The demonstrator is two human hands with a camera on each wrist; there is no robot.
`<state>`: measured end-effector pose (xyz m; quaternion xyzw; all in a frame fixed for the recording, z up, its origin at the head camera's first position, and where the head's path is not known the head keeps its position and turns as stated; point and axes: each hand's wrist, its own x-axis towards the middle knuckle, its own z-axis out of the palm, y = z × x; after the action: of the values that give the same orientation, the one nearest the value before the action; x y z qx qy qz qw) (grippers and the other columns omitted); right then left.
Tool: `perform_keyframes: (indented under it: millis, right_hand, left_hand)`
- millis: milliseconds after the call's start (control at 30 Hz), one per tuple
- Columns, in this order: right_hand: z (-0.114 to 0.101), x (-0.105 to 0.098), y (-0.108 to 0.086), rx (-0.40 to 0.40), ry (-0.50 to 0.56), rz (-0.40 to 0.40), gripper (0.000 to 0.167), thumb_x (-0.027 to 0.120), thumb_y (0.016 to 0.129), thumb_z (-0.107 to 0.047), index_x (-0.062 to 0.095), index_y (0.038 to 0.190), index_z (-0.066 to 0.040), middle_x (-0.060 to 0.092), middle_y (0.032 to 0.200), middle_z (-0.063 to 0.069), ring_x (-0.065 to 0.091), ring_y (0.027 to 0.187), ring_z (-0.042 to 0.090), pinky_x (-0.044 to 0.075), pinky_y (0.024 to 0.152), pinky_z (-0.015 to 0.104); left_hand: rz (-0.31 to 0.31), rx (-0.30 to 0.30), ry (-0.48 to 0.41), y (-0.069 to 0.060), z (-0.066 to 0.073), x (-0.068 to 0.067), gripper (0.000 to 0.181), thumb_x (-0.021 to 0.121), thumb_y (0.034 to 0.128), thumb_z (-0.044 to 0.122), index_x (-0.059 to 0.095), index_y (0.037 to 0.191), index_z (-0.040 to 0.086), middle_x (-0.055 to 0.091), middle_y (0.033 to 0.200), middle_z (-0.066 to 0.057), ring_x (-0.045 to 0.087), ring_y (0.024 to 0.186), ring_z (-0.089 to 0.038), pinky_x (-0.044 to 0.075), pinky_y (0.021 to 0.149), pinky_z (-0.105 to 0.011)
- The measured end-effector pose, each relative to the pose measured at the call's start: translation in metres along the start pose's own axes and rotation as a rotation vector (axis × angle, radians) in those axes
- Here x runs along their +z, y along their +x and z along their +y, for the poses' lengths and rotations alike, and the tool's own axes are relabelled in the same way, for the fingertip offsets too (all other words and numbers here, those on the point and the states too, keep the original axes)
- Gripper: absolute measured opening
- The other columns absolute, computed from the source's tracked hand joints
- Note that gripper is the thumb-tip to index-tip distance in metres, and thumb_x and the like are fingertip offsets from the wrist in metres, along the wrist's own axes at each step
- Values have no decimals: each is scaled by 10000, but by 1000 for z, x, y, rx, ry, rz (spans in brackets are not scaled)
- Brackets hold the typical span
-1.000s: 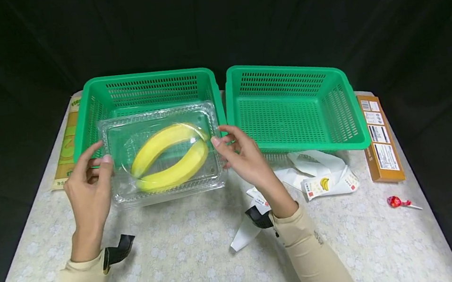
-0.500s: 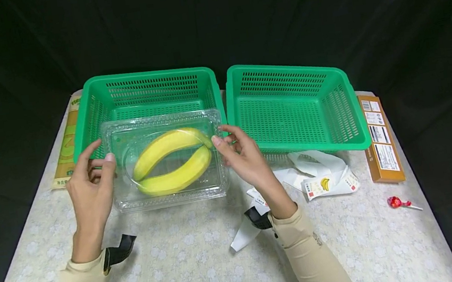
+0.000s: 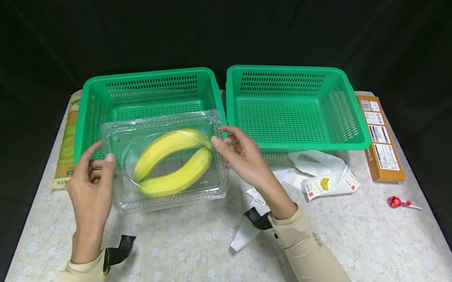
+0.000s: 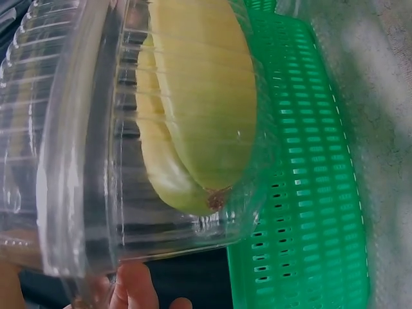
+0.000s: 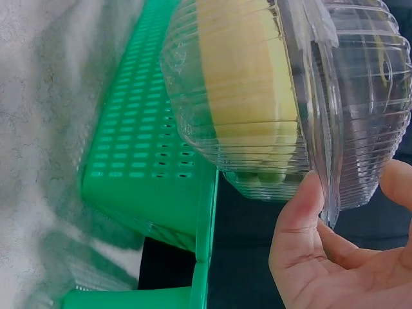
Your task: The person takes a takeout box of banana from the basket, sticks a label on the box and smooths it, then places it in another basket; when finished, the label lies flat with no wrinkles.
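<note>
Pinching a clear container [image 3: 168, 165] right there, by its left edge with the left hand [image 3: 91, 186], right edge with the right hand [image 3: 245, 156], just left of frame centre, two bananas [image 3: 170, 141] inside.

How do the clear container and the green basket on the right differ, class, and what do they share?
Look: the clear container is see-through, the green basket opaque with slotted walls.
Pose: the left hand and right hand hold the container up; the basket stands on the table.
Top: the container's is covered, the basket's open.
Both are roughly rectangular with rounded corners.
</note>
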<state>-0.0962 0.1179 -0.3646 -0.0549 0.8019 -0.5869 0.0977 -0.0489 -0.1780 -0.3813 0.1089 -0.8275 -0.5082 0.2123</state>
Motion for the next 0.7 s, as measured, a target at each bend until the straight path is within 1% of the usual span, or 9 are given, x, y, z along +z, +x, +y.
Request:
perform_keyframes:
  millis: [133, 300, 367, 533, 633, 700]
  right_hand:
    - [1, -1, -3, -1, -6, 5, 504, 578, 1016, -365, 483, 1453, -131, 537, 1085, 99, 580, 764, 178, 570, 691, 356]
    - [1, -3, -9, 3, -38, -5, 504, 578, 1016, -367, 483, 1452, -132, 561, 1111, 127, 580, 837, 192, 592, 703, 430]
    - [2, -4, -11, 8, -46, -12, 503, 579, 1015, -368, 484, 1451, -136, 568, 1123, 133, 574, 864, 195, 596, 716, 465]
    - [6, -4, -12, 15, -36, -12, 495, 586, 1013, -364, 488, 1445, -144, 565, 1122, 120, 566, 868, 186, 594, 710, 467]
    - [7, -3, -12, 13, -29, -11, 493, 590, 1013, -345, 486, 1447, -137, 567, 1114, 120, 570, 853, 180, 594, 695, 444]
    - [7, -4, -11, 13, -30, -15, 494, 590, 1014, -334, 481, 1452, -132, 565, 1112, 119, 572, 850, 175, 594, 686, 420]
  left_hand:
    - [-8, 3, 14, -1, 1, -1, 360, 621, 987, 255, 651, 1339, 189, 576, 733, 273, 503, 584, 26, 400, 579, -121]
    - [-14, 0, 31, -5, 0, -2, 355, 607, 998, 274, 654, 1335, 171, 564, 710, 293, 516, 594, 33, 406, 593, -123]
    - [-17, -5, 36, -7, 0, -2, 359, 601, 1003, 286, 653, 1334, 159, 564, 709, 278, 516, 595, 27, 406, 589, -127]
    - [-20, -4, 49, -8, -2, -1, 374, 588, 1010, 310, 649, 1337, 139, 566, 697, 254, 499, 573, 16, 388, 565, -146]
    - [-21, -4, 55, -9, -2, -1, 375, 585, 1011, 311, 648, 1335, 133, 564, 690, 268, 500, 562, 22, 385, 558, -150]
    - [-23, -5, 62, -9, -2, -1, 373, 587, 1012, 307, 648, 1335, 131, 574, 693, 245, 502, 560, 28, 385, 557, -150]
